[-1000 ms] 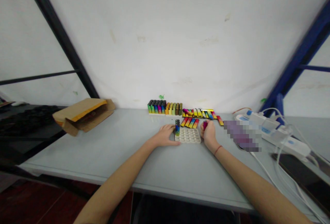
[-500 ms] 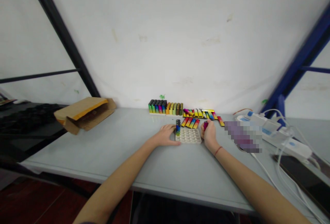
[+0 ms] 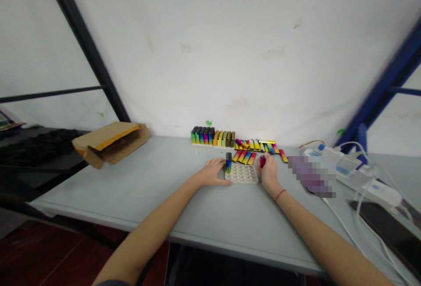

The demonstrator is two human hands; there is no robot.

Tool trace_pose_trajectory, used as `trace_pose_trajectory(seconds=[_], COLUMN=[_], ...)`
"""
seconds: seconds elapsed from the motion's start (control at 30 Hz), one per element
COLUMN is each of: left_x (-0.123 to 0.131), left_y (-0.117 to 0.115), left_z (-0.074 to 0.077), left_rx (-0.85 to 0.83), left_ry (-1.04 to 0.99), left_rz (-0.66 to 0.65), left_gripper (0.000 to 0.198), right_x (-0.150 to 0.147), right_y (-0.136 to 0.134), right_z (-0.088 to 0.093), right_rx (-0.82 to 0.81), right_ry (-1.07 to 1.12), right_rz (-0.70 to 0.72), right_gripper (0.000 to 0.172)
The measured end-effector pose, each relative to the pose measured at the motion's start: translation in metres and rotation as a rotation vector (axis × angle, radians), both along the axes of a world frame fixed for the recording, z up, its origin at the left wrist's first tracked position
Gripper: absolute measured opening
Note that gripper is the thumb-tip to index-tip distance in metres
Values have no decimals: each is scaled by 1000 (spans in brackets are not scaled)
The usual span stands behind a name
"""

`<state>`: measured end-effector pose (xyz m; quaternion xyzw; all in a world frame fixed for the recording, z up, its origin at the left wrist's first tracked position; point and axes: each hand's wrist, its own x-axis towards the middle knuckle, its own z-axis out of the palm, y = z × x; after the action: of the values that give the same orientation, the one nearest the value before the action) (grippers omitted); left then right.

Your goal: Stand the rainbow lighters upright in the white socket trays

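A white tray (image 3: 244,174) with rows of small pockets lies on the table in front of me. In its left-hand column stand blue-and-yellow lighters (image 3: 228,163) with black tops. My left hand (image 3: 212,173) grips the tray's left end, thumb at the near corner and fingers behind along the lighters. Just off the tray's right end, my right hand (image 3: 269,172) is closed around a magenta lighter (image 3: 262,161), its upper part showing above the fist. Behind the tray, a row of red, yellow and blue lighters (image 3: 244,157) lies flat.
Filled trays of upright lighters (image 3: 203,136) and yellow-brown ones (image 3: 224,138) stand by the wall, beside a loose pile (image 3: 256,145). An open cardboard box (image 3: 110,143) lies left. Right are a power strip (image 3: 353,168), white cables, a blurred-out object (image 3: 311,176) and a dark phone (image 3: 388,229).
The view has shifted slightly. Both hands keep nearly the same places, the left at the tray and the right still closed on the magenta lighter.
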<state>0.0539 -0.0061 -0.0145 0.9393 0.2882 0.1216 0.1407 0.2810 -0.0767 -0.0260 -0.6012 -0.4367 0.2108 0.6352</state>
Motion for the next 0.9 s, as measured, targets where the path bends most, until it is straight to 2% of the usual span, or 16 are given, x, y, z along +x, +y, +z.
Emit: trace_pose_trajectory(seconds=[0.07, 0.2, 0.33, 0.4, 0.63, 0.73, 0.9], left_x=[0, 0, 1, 1, 1, 1, 2], left_y=[0, -1, -1, -1, 0, 0, -2], left_z=[0, -1, -2, -2, -3, -4, -3], left_rx=[0, 3, 7, 7, 10, 10, 3], left_ry=[-10, -17, -46, -56, -56, -68, -91], left_rz=[-1, 4, -2, -6, -18, -17, -12], left_gripper=[82, 84, 85, 84, 80, 79, 73], right_x=[-5, -23, -40, -44, -45, -48, -50], right_y=[-7, -21, -27, -27, -18, -18, -20], right_z=[7, 23, 31, 29, 10, 8, 9], right_rx=[38, 164, 271, 317, 162, 140, 116], right_ry=[-99, -357, -483, -499, -356, -399, -507], right_rz=[-13, 173, 324, 352, 391, 409, 433], right_gripper=[52, 30, 23, 22, 29, 25, 30])
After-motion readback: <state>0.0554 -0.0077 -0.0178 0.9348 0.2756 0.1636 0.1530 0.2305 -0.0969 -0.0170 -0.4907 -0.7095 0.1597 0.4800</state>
